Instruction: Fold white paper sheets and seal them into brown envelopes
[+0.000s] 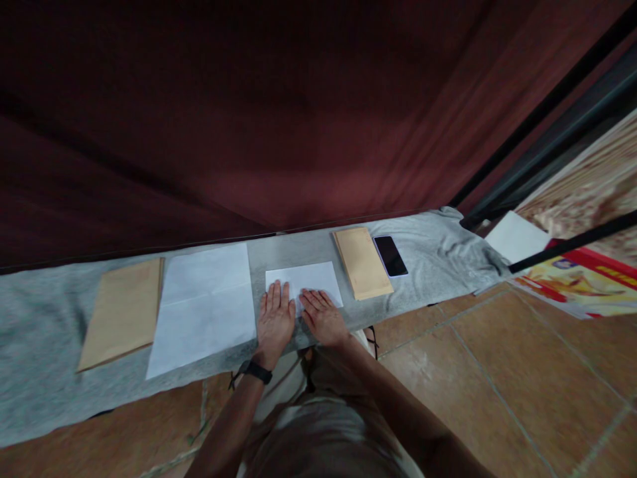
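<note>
A folded sheet of white paper lies on the grey cloth in front of me. My left hand rests flat on its left part, fingers stretched out, with a dark band on the wrist. On its right part lies my right hand, palm down and fingers extended. Both hands press on the paper without gripping it, and they cover its near edge. Left of it is a larger white sheet with a crease across its middle. A stack of small brown envelopes sits just to the right.
Larger brown envelopes lie at the left on the grey cloth. A phone is right of the small envelopes. Behind the narrow table hangs a dark red curtain. Black bars and a colourful box stand at the right.
</note>
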Demonstrator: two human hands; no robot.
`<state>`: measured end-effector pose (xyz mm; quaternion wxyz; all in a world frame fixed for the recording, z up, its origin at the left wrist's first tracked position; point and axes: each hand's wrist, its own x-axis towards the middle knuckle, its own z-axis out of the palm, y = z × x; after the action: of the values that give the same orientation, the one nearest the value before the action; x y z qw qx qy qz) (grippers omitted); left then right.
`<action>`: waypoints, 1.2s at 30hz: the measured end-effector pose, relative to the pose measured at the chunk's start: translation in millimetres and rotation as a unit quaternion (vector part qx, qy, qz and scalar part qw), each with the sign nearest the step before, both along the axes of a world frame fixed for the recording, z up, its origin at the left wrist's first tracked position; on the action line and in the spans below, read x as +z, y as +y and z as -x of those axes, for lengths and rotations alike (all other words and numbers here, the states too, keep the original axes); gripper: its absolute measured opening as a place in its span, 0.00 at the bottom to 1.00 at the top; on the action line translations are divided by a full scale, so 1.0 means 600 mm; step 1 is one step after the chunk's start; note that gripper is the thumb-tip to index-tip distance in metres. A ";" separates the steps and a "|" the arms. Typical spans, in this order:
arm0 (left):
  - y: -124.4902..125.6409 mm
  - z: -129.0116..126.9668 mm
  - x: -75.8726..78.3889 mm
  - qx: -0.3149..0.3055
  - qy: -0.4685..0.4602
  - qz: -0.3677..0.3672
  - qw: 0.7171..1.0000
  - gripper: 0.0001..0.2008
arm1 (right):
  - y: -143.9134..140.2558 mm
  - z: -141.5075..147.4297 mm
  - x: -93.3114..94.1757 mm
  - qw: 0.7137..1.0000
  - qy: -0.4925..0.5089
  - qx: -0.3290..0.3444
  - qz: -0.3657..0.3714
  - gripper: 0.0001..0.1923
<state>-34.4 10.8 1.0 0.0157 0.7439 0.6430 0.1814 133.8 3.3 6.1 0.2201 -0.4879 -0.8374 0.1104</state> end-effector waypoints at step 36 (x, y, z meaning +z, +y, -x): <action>-0.079 -0.001 0.011 0.004 -0.012 -0.007 1.000 0.30 | -0.013 -0.086 -0.013 0.996 -0.006 -0.088 -0.001 0.24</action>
<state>-33.8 -36.6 7.7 0.0178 0.7391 0.6446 0.1947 185.4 -4.7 -1.5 0.2249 -0.5601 -0.7926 0.0868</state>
